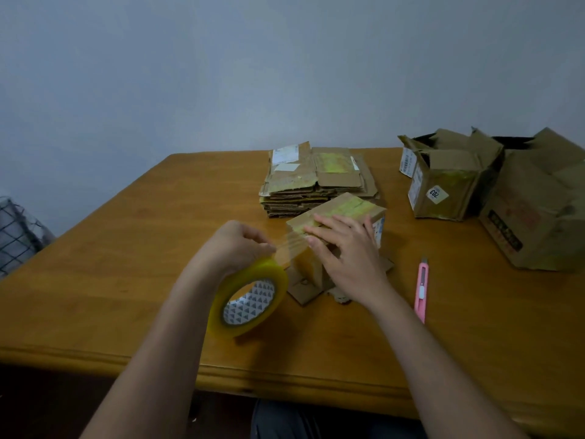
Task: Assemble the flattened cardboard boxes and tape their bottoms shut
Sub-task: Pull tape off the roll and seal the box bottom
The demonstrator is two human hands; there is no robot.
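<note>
Head view: the left hand pinches the tape roll, a clear strip stretched rightward to the small box. Flat, with fingers straight, the right hand presses the box's top, flaps splayed on the counter. Behind lies the flattened stack; a pink knife points away; open boxes stand right.

Small brown cardboard box standing bottom-up at table centre, flaps splayed beneath, yellowed tape strips across its top. Flattened boxes stacked just behind it; assembled boxes far right. Yellow tape roll near left, clear strip stretched to the box.
</note>
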